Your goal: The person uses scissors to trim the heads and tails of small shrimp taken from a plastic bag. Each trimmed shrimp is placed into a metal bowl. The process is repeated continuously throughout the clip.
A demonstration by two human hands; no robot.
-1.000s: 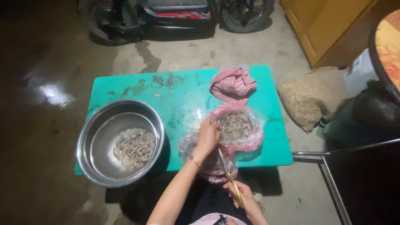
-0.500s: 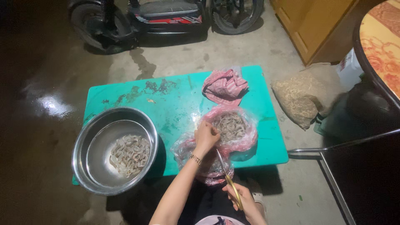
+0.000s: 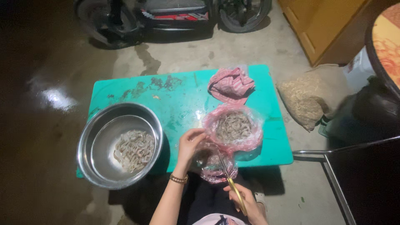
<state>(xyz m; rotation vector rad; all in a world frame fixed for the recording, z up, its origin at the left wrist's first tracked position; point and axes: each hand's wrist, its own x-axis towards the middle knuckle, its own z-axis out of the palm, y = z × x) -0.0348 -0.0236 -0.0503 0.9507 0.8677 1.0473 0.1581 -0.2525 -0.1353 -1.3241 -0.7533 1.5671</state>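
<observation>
My left hand (image 3: pixel 189 144) hovers over the green table (image 3: pixel 183 100), fingers pinched on a small shrimp beside a pink plastic bag (image 3: pixel 233 127) full of raw shrimp. My right hand (image 3: pixel 246 200) is low near my lap and grips yellow-handled scissors (image 3: pixel 228 177), whose blades point up toward the left hand. A smaller clear-pink bag (image 3: pixel 216 166) of scraps hangs at the table's near edge under the scissors. A steel bowl (image 3: pixel 118 146) at the left holds a pile of shrimp.
A crumpled pink striped bag (image 3: pixel 231 84) lies at the table's far side. A tan sack (image 3: pixel 302 98) rests on the floor to the right, beside a metal chair frame (image 3: pixel 329 166). A scooter (image 3: pixel 166 16) stands behind the table. The floor at left is wet.
My left hand has drawn back from the pink shrimp bag toward the table's near edge. The view has shifted slightly; the scissors stay in my right hand.
</observation>
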